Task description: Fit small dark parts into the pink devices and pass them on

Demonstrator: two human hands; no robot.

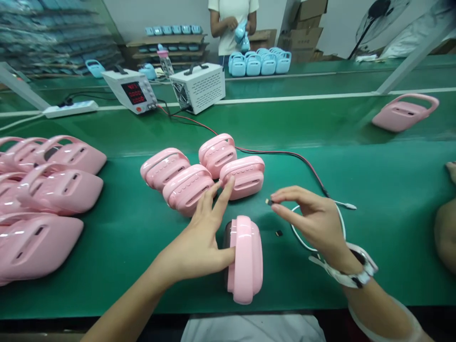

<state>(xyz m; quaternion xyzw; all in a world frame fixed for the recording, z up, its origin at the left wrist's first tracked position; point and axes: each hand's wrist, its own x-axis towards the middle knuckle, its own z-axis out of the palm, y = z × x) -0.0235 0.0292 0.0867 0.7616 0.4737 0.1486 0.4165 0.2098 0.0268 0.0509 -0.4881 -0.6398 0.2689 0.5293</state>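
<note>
- Left hand [204,237] rests flat against the side of a pink case [245,259] standing on edge on the green counter [374,180], thumb on its near end, fingers spread wide and reaching toward the group of four pink cases [203,173] just behind.
- Right hand [313,218] hovers just right of that case, thumb and forefinger pinched narrow on a tiny dark part [268,202]; a white strap sits on the wrist.
- A second small dark part [278,233] lies loose on the counter, between the right hand and the case.
- A white cable tip [347,205] lies beyond the right hand, joined to red and black wires [285,154] that run back to a white meter box [131,90].
- Step in hand, as I judge it: the case is steadied while the small part is brought toward it. The next move likely calls for a fine, well-aimed pinch and a firm left hand so the case does not tip.
- Writing: the meter's red digits glow but are too blurred to read. No brand or label legible anywhere.
- More pink cases [46,190] are stacked at far left; one pink case [404,113] lies alone at far right.
- Another person [233,23] stands across the counter holding a blue item, beside a row of blue cases [260,61].
</note>
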